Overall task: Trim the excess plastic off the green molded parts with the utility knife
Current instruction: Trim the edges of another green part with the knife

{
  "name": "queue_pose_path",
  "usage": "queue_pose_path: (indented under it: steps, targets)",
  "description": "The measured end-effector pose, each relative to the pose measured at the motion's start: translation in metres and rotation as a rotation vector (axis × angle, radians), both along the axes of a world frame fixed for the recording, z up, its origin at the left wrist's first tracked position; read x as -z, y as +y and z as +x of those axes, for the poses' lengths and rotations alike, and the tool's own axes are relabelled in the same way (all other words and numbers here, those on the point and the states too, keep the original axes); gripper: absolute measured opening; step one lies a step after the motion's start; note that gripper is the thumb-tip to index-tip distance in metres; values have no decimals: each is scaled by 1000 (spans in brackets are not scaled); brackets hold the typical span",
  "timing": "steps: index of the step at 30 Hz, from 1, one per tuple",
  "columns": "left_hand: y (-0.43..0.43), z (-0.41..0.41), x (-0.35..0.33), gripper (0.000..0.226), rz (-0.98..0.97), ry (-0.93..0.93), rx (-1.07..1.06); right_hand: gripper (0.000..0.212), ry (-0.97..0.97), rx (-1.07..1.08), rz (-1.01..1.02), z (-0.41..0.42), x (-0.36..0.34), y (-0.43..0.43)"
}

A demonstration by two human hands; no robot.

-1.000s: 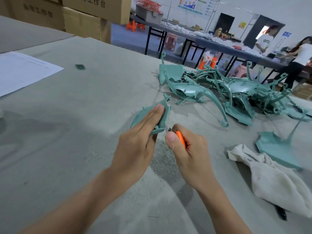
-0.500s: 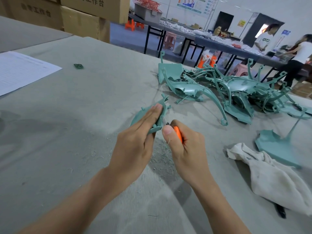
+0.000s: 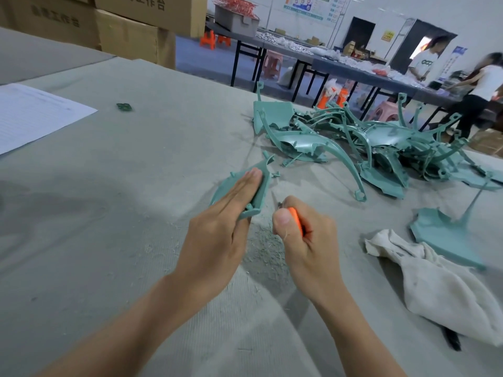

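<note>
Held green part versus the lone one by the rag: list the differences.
The held part sits in the left hand; the lone part lies untouched beside the rag. The held part is narrow and curved; the lone part is a broad panel with a long thin stem. Both are teal-green plastic.

The cardboard box (image 3: 163,17) is printed with "工作台".
</note>
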State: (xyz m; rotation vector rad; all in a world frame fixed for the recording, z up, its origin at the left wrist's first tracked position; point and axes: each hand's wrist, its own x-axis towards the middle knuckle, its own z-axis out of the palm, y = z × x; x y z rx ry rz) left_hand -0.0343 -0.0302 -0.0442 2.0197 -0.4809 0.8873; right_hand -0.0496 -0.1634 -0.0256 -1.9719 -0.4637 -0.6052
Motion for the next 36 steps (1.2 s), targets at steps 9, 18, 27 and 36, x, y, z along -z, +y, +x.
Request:
queue_pose_path:
  steps: [9,18,27,36]
  targets:
    - [5,5,4,37,304,-238,94,30,185,-19,307,-6,-15,-12]
    - [14,12,5,44,519,-391,2,26,119,9,228,-8,-19,-16]
    - [15,12,4,42,453,-367,7,23,153,267,213,1,-15,-36]
    - [16,15,7,43,413,-362,-91,22,196,291,163,1,-13,-36]
